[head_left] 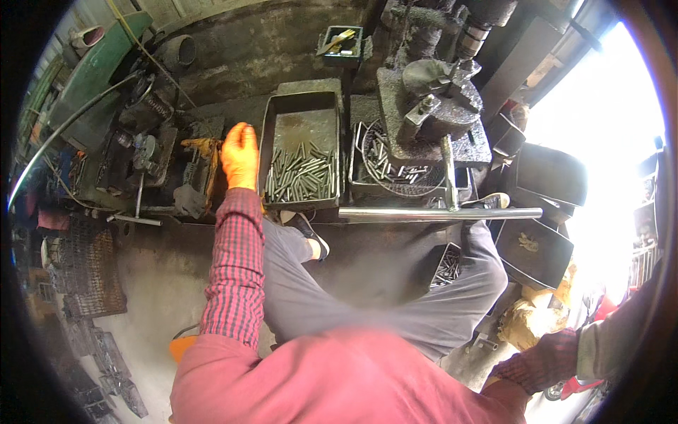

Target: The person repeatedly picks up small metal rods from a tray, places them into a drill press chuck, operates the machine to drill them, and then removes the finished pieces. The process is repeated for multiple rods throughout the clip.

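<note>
Just left of the long metal tray, the orange-gloved left hand was held near an orange rag. Its fingers looked bent in and close together, but it could not be told whether anything was gripped. At the lower right, a checked sleeve was seen, but the right hand could not be made out well enough to say how it was held.

In the front part of the tray, a big messy heap of steel pins was piled, and the back part was left bare. More pins were held in a round wire basket, just beside a big oily machine. Others were seen in a small box, down near the right leg. Plenty of pins seemed to be left, so the work did not look finished. Which pins had been worked on could not be told, since they all looked much alike. No pin was seen clamped in the machine, though its dark parts were hard to make out.
</note>
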